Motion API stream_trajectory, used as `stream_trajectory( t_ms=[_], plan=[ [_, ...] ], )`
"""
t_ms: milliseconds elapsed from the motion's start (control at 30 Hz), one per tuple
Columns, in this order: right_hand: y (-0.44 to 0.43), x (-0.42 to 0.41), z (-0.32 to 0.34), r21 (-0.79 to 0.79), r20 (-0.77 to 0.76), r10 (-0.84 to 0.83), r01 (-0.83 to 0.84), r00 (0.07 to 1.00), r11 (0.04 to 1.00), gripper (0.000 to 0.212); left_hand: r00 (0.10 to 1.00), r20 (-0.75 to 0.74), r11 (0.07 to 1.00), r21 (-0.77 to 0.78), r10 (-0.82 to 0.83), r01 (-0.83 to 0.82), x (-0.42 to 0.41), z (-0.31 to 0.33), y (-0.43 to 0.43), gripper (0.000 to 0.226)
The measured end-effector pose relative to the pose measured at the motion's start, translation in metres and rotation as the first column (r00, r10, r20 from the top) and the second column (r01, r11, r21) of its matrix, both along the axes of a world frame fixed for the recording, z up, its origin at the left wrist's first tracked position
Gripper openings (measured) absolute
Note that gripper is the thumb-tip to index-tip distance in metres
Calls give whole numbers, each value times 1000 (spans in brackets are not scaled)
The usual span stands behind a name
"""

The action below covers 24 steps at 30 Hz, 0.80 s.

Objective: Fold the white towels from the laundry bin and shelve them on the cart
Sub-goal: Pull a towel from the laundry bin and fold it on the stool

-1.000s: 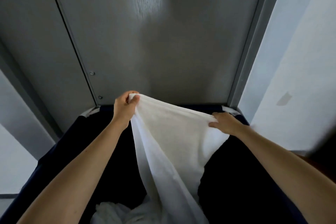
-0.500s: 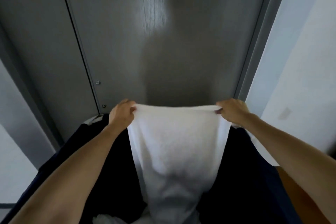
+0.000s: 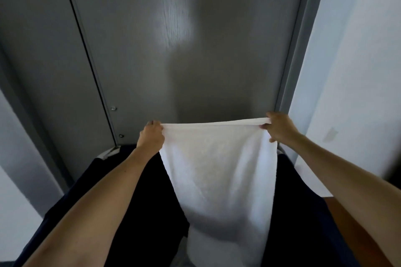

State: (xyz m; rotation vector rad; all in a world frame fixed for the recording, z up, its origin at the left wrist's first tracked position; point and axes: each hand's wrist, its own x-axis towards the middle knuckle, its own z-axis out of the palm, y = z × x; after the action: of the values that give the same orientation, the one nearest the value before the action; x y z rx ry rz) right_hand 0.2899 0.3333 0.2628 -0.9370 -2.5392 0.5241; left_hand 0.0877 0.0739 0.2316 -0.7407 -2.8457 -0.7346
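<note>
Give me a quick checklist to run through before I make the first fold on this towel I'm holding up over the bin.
1. Left hand grips the towel at its top left corner: ok.
2. Right hand grips the top right corner: ok.
3. Top edge stretched between the hands, no sag: ok.
4. Lower end lifted free of the laundry bin: cannot tell, it runs out of the picture.
5. Cart within reach: cannot tell, not in view.

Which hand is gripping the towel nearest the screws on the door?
The left hand: it grips the towel's corner right of the lower screw, while the right hand pinches the opposite corner by the door frame.
</note>
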Motion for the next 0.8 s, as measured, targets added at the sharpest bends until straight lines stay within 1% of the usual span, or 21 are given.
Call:
stream_trajectory(
  t_ms=[67,100,200,300,400,500,567,633,700,800],
  plan=[
    [2,10,2,-102,-87,-23,14,996,995,21,1000,-10,997,72,-3,3,4,6,6,24],
    [3,16,1,-119,-108,-38,25,993,993,22,1000,-20,996,93,-1,3,7,8,10,25],
    [8,31,0,-121,-149,-80,62,986,991,22,998,-60,995,103,-6,12,19,18,20,26],
    [11,39,14,-106,-236,-81,57,968,993,18,994,-112,996,85,17,-8,25,39,24,24],
    [21,46,50,-60,-337,-66,49,939,997,20,985,-162,993,110,57,-40,35,79,32,27],
    [37,62,104,-11,-462,-55,56,885,998,27,982,-160,971,230,103,-64,59,136,51,34],
    [47,83,141,37,-527,-35,63,849,997,25,981,-151,944,323,123,-68,85,173,63,37],
    [57,112,173,76,-565,-25,82,824,994,26,976,-182,915,402,117,-34,117,203,74,36],
    [71,149,198,92,-587,-36,110,808,990,34,971,-223,886,464,85,29,154,225,86,31],
    [91,211,220,79,-624,-69,151,778,985,35,961,-276,855,504,22,125,207,242,110,22]
  ],
)
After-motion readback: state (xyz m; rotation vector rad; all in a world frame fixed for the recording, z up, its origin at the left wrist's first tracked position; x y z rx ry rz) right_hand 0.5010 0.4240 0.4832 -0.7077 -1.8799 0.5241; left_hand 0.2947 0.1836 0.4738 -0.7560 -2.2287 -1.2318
